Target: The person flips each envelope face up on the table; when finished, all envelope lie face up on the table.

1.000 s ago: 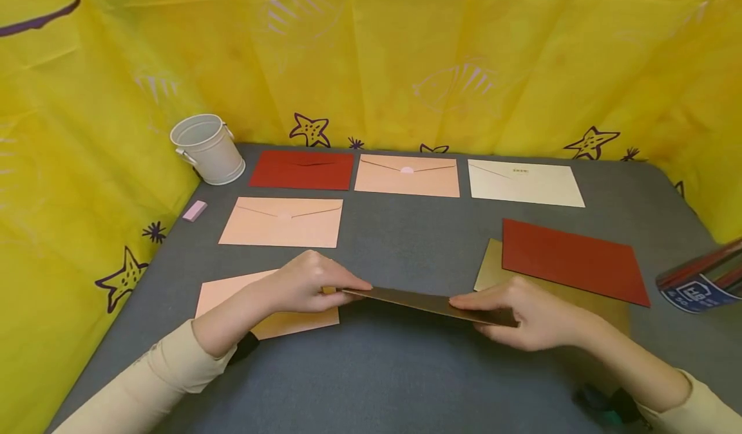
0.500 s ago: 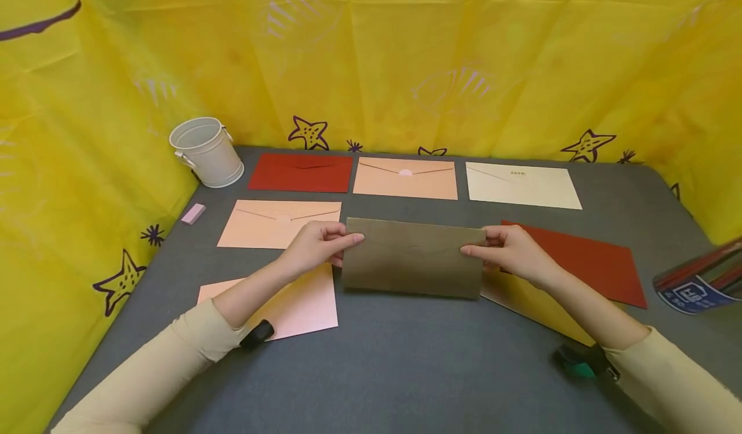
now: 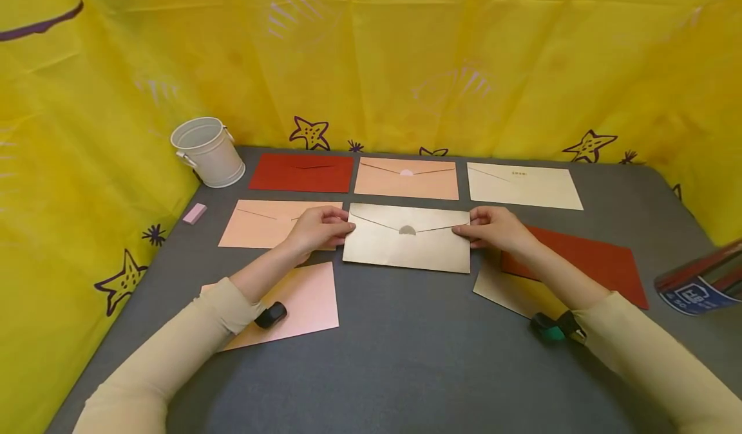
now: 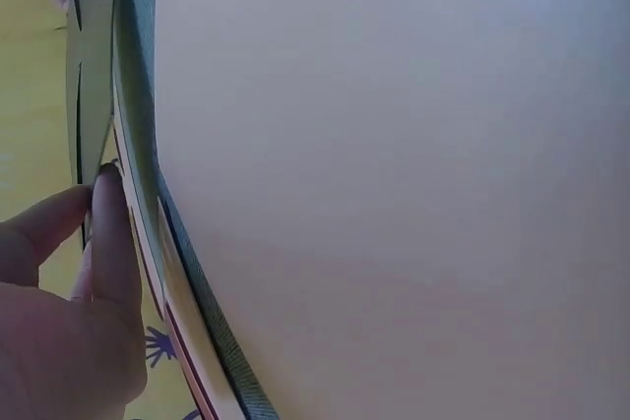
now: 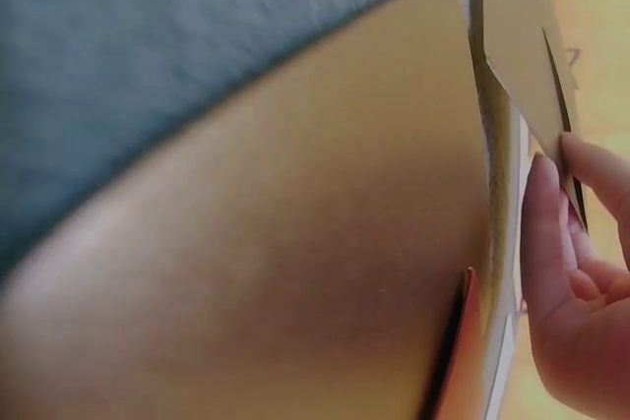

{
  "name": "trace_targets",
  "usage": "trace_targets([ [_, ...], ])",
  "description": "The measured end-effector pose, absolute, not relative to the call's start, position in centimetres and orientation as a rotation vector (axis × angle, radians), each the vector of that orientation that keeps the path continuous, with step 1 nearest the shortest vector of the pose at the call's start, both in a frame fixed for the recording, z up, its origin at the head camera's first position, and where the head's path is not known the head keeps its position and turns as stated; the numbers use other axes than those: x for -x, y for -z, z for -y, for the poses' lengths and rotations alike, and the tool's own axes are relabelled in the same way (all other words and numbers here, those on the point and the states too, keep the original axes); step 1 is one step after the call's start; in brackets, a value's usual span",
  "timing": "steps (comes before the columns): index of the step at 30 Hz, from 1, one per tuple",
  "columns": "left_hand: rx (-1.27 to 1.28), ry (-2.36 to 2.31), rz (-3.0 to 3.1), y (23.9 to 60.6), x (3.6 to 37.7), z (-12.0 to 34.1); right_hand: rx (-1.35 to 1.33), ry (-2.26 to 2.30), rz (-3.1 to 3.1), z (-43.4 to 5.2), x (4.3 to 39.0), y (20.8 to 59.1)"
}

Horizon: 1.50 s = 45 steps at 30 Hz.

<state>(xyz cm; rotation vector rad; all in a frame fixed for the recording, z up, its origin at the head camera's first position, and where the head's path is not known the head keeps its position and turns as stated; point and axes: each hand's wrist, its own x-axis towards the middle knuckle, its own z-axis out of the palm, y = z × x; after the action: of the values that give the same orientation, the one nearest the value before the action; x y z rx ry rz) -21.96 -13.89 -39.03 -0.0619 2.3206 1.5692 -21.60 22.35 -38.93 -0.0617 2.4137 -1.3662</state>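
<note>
1. Since half a second earlier, I had lowered the gold envelope [image 3: 406,247] from its raised tilt to lie flat, flap side up, on the grey table [image 3: 406,357].
2. My left hand [image 3: 317,229] pinched its 9 o'clock edge, thumb and fingers closed on the paper.
3. My right hand [image 3: 493,228] pinched its 3 o'clock edge likewise.
4. The envelope lay mid-table, with the peach envelope [image 3: 272,223] at its 9 o'clock and the red envelope [image 3: 597,268] at its 3 o'clock.
5. The white bucket [image 3: 207,150] stood at 10 o'clock, well apart.
</note>
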Motion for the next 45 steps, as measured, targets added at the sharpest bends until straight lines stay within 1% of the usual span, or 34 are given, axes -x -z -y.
trace_targets([
  [8,-0.069,-1.361,-2.57,38.8,22.7,13.5,0.112,1.191,-2.571,-21.9,22.7,39.1],
  [12,-0.134,-1.256,-2.663,38.8,23.0,13.3,0.218,1.07,-2.661,-21.8,23.1,39.2],
  [20,-0.214,-1.19,-2.717,38.8,23.4,13.1,0.418,0.835,-2.795,-21.7,23.5,39.3],
  [28,-0.256,-1.056,-2.807,38.4,23.5,12.6,0.458,0.666,-2.855,-21.3,23.8,39.2],
  [34,-0.297,-0.996,-2.823,38.5,23.6,12.3,0.468,0.637,-2.873,-21.2,23.8,39.2],
  [39,-0.44,-0.918,-2.881,38.7,23.5,12.2,0.513,0.648,-2.913,-21.8,23.2,38.8],
  [45,-0.796,-0.802,-2.971,39.0,22.4,11.7,0.694,0.699,-2.951,-24.9,21.3,38.5],
])
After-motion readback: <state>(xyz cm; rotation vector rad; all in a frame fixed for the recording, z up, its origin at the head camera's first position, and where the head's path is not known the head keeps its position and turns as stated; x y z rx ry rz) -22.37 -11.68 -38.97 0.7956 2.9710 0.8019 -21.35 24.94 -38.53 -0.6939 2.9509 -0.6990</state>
